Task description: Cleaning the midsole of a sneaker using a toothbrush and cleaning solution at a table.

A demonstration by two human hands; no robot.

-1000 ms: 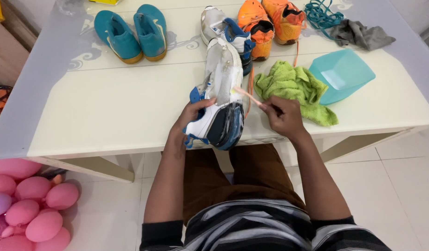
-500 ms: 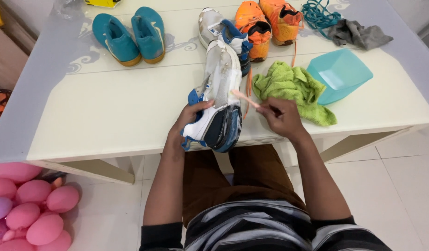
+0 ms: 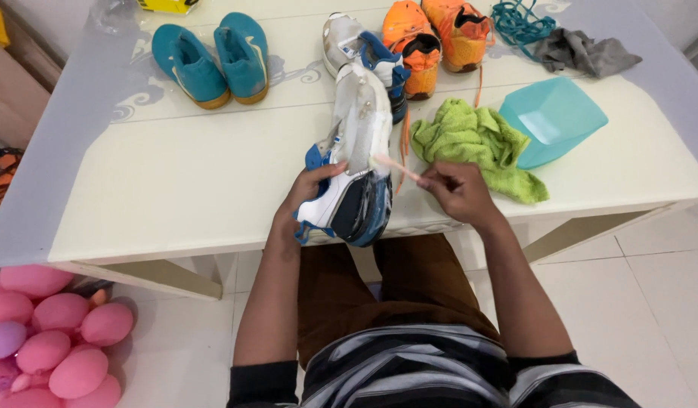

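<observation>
White-and-blue shoe held sole-up over bench edge, left hand gripping its heel, right hand pinching a toothbrush against the sole; loose one-handed grip risks shoe slipping into lap.

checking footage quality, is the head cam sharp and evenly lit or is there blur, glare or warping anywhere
Head view: soft even light, only faint shadows under the white shoe; the thin brush in the right hand is slightly motion-blurred; the left hand is sharp; mild sheen on the table; its edges splay with wide-angle distortion.
</observation>
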